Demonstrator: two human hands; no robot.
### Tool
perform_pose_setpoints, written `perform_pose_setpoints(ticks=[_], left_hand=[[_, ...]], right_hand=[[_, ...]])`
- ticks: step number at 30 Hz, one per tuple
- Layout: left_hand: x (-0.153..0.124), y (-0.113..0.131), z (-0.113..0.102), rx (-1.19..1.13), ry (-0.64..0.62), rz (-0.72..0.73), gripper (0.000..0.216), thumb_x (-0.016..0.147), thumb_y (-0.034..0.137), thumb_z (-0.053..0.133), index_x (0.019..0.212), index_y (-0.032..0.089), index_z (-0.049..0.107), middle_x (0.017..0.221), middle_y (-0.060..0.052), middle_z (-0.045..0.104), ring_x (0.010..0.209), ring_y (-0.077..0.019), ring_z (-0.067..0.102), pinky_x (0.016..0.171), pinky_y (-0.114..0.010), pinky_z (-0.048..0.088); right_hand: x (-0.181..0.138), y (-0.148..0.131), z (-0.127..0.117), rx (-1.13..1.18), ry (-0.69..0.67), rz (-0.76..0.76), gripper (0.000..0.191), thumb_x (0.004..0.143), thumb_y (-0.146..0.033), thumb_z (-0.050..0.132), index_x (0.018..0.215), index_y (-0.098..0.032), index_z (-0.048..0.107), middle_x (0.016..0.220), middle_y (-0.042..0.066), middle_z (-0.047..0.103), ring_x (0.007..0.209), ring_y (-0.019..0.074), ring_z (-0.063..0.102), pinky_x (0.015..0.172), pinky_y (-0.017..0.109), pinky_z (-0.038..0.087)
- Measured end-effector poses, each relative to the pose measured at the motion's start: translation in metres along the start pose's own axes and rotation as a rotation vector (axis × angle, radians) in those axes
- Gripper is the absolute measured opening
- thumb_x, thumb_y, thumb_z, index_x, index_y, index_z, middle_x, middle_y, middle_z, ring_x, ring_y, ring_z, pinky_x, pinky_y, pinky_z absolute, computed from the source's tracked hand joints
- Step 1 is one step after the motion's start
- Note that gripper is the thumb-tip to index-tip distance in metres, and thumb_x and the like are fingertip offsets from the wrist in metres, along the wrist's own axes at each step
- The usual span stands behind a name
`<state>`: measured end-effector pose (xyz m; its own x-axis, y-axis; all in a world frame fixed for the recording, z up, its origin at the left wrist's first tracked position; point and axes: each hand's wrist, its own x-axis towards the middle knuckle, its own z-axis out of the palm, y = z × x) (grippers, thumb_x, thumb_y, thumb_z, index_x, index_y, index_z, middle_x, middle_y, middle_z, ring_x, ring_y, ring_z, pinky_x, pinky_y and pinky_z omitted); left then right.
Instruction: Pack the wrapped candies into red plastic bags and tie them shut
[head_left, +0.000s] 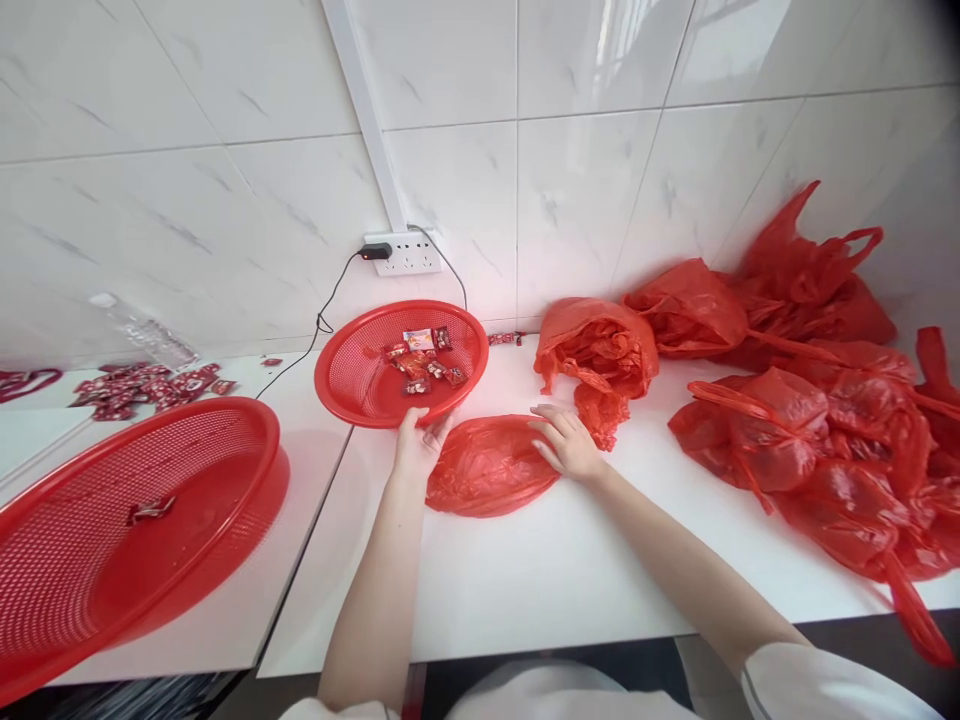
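A red plastic bag (495, 468) lies spread on the white table in front of me, its mouth wide and facing up. My left hand (420, 442) is at the bag's left edge, thumb and fingers apart, close to the near rim of a small red basket (330, 395). At the bag's right edge, my right hand (570, 443) rests with its fingers stretched out over the rim. Several small wrapped packets (417, 365) lie inside the small basket. Whether either hand pinches the thin plastic is hard to see.
A larger red basket (225, 425) with a few packets stands left. Behind it are a packet pile (150, 388) and a clear bottle (154, 335). Filled red bags (795, 410) crowd the right; a crumpled bag bundle (592, 345) sits nearer. A cable (330, 290) hangs from the power strip (409, 254).
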<state>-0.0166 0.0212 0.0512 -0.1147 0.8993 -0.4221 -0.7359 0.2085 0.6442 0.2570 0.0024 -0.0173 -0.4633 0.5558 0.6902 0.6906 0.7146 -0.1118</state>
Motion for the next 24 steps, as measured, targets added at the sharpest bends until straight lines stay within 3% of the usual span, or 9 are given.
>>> perform_pose_setpoints(ticks=[5,10,14,17,20,24], left_hand=[[0.000,-0.016,-0.015,0.013,-0.088,0.064,0.017,0.074,0.003,0.049,0.081,0.013,0.061,0.078,-0.006,0.072,0.074,-0.0151,0.070,0.076,-0.028,0.060],[-0.005,-0.028,-0.014,0.037,-0.225,0.051,0.012,0.073,0.008,0.053,0.075,0.013,0.063,0.083,-0.007,0.073,0.081,-0.0174,0.070,0.082,-0.033,0.058],[-0.008,-0.033,-0.011,0.092,-0.296,0.072,0.010,0.068,0.011,0.057,0.074,0.012,0.066,0.090,-0.009,0.074,0.088,-0.0205,0.069,0.089,-0.038,0.054],[-0.011,-0.036,-0.010,0.148,-0.311,0.102,0.015,0.064,0.013,0.060,0.077,0.011,0.068,0.092,-0.010,0.074,0.095,-0.0242,0.068,0.091,-0.041,0.052],[-0.016,-0.039,-0.008,0.175,-0.330,0.112,0.020,0.062,0.015,0.062,0.079,0.011,0.070,0.094,-0.011,0.074,0.103,-0.0284,0.065,0.094,-0.044,0.050],[-0.024,-0.044,-0.004,0.201,-0.378,0.095,0.024,0.062,0.018,0.064,0.084,0.013,0.071,0.094,-0.009,0.074,0.106,-0.0308,0.064,0.095,-0.045,0.049]], right_hand=[[0.004,-0.004,-0.003,-0.042,0.101,0.069,0.023,0.094,-0.026,0.048,0.112,-0.017,0.059,0.124,0.015,0.060,0.120,0.0285,0.052,0.093,0.044,0.045],[0.015,-0.028,-0.002,-0.012,0.230,0.136,0.024,0.092,-0.024,0.050,0.115,-0.018,0.055,0.127,0.015,0.058,0.122,0.0282,0.050,0.097,0.046,0.042],[0.033,-0.043,-0.004,0.029,0.237,0.089,0.026,0.090,-0.022,0.052,0.116,-0.019,0.053,0.127,0.014,0.057,0.123,0.0276,0.049,0.100,0.047,0.040],[0.054,-0.047,-0.010,0.088,0.233,0.150,0.028,0.092,-0.022,0.049,0.119,-0.020,0.052,0.131,0.014,0.055,0.124,0.0264,0.049,0.100,0.046,0.041],[0.077,-0.047,-0.016,0.172,0.159,0.209,0.025,0.094,-0.024,0.045,0.116,-0.020,0.054,0.129,0.014,0.056,0.121,0.0252,0.051,0.099,0.043,0.042],[0.096,-0.048,-0.014,0.240,-0.113,0.224,0.025,0.096,-0.032,0.043,0.112,-0.019,0.059,0.110,0.011,0.065,0.106,0.0238,0.060,0.093,0.040,0.046]])
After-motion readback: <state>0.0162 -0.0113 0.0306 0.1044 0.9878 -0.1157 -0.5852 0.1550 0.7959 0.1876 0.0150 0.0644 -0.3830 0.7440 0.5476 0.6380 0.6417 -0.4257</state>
